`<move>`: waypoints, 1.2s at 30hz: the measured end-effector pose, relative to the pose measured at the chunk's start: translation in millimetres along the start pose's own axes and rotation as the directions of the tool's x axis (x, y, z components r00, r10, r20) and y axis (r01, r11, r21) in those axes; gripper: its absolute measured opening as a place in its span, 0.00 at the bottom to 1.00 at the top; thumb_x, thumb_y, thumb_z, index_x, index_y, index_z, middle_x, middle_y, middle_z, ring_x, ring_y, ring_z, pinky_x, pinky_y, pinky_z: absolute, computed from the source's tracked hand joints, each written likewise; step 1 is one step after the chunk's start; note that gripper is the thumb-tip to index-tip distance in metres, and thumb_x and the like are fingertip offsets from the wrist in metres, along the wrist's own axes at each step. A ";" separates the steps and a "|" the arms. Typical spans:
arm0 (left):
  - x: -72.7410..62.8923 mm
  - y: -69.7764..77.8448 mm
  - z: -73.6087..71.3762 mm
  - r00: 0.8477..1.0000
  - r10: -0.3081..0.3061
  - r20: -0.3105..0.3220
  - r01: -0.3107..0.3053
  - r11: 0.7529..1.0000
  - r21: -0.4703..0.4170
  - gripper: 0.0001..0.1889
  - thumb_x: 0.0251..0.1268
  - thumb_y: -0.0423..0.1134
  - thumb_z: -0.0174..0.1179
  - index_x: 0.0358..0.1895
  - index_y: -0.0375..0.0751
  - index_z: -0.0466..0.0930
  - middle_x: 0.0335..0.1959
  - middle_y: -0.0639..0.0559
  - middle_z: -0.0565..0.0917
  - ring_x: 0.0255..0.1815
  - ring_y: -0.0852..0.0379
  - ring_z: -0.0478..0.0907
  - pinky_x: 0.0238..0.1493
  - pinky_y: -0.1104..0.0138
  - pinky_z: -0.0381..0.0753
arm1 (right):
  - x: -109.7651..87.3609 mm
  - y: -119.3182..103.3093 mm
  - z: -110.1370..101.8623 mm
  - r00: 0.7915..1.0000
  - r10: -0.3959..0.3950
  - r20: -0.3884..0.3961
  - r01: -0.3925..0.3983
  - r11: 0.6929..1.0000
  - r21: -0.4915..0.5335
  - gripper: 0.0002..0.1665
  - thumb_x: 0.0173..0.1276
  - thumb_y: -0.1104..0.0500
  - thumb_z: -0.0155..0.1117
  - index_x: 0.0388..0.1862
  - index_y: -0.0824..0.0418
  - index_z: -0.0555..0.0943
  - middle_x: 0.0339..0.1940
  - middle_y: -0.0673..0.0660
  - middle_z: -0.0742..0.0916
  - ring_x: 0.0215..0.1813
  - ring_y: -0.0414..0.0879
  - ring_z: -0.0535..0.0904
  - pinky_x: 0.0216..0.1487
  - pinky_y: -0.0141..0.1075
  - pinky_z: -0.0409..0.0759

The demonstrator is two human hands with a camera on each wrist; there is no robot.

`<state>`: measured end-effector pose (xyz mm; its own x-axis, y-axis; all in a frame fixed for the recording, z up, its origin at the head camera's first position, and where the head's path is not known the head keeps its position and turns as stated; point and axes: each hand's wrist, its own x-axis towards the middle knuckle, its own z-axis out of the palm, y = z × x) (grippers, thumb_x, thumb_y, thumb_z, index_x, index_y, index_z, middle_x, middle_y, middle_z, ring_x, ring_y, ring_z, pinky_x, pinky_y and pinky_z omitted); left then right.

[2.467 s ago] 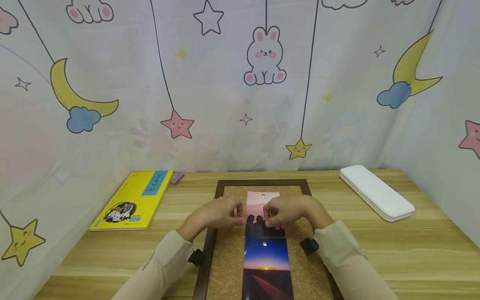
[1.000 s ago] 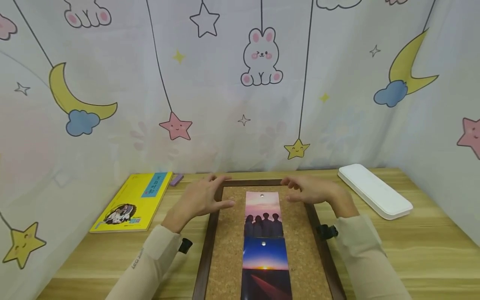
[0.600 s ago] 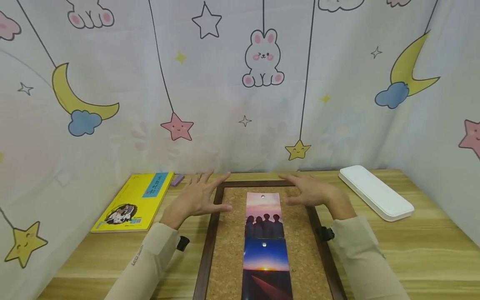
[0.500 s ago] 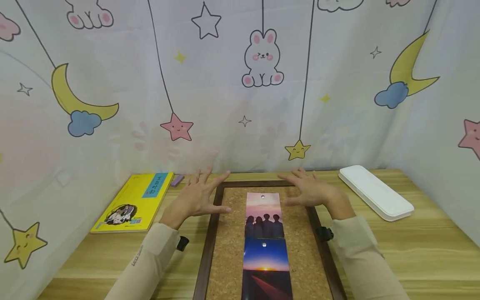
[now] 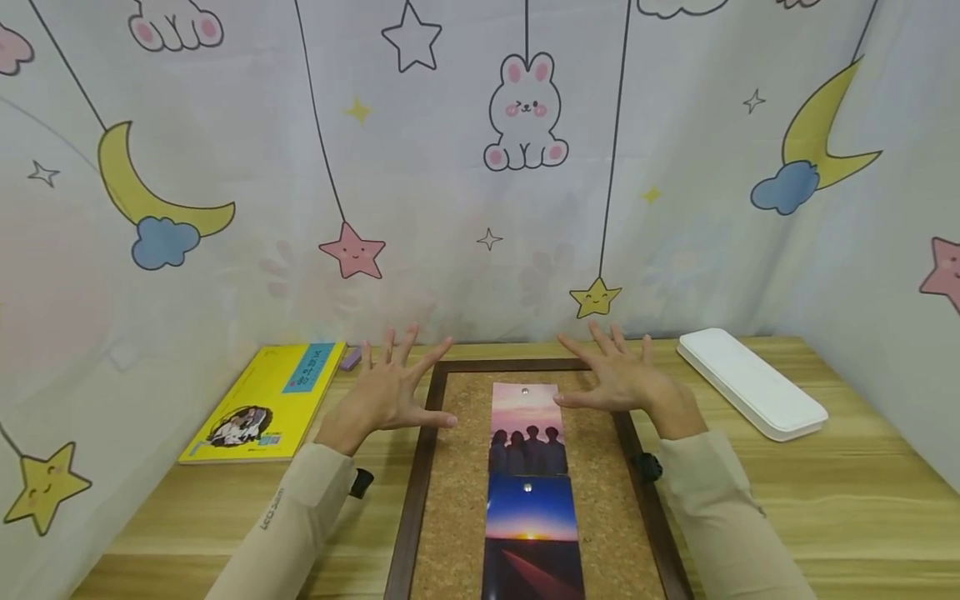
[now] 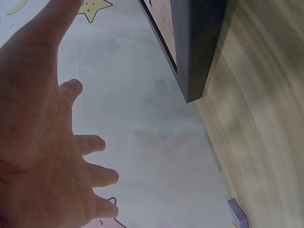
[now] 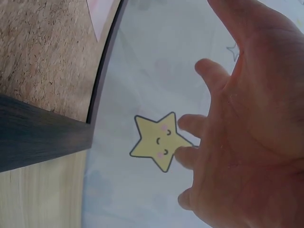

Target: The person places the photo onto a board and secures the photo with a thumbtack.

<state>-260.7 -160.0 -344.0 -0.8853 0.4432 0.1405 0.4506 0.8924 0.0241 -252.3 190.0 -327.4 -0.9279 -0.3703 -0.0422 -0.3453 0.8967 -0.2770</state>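
Both hands are raised with fingers spread, one on each side of the corkboard (image 5: 457, 483) with its dark wooden frame. My left hand (image 5: 382, 396) is held over the frame's left side and holds nothing; its bare palm shows in the left wrist view. Over the far right corner is my right hand (image 5: 622, 379), also holding nothing, its thumb tip overlapping the edge of the upper photo. That photo (image 5: 525, 425) has a pink sky and several silhouetted people. Just below it lies a sunset photo (image 5: 531, 533). A silvery pin sits near the top of each.
On the left of the wooden table (image 5: 360, 533) lies a yellow book (image 5: 262, 400), with a small purple eraser-like block (image 5: 351, 358) beside it. A white case (image 5: 752, 383) rests at the right. Behind the table hangs a patterned curtain (image 5: 450, 183).
Earlier both hands were at the upper photo with fingers bent. They have since drawn apart to either side and spread their fingers upward. The photos stay on the board.
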 end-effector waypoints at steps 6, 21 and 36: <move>-0.5 2.1 -0.8 1.000 -0.003 -0.003 0.003 1.000 0.017 0.61 0.43 0.80 0.62 0.81 0.64 0.45 0.81 0.33 0.43 0.76 0.22 0.41 0.64 0.25 0.40 | -0.2 -0.6 1.7 1.000 0.003 0.001 -0.003 1.000 -0.020 0.58 0.62 0.24 0.59 0.83 0.45 0.50 0.82 0.68 0.43 0.79 0.71 0.34 0.64 0.76 0.28; -1.7 4.1 1.7 1.000 -0.021 0.012 0.021 1.000 0.005 0.62 0.43 0.80 0.63 0.81 0.63 0.44 0.81 0.33 0.43 0.77 0.23 0.39 0.64 0.25 0.37 | -4.0 2.8 3.9 1.000 0.003 0.030 -0.002 0.999 -0.032 0.58 0.63 0.25 0.59 0.83 0.48 0.50 0.81 0.69 0.45 0.79 0.71 0.34 0.65 0.76 0.29; -3.9 -1.3 -3.5 0.999 -0.039 0.018 0.038 0.999 0.028 0.62 0.44 0.79 0.62 0.81 0.60 0.44 0.80 0.33 0.44 0.76 0.22 0.40 0.65 0.25 0.35 | 2.4 0.6 -1.8 0.999 -0.008 0.040 0.010 0.999 -0.049 0.59 0.61 0.25 0.61 0.82 0.49 0.52 0.81 0.71 0.48 0.79 0.72 0.36 0.64 0.77 0.28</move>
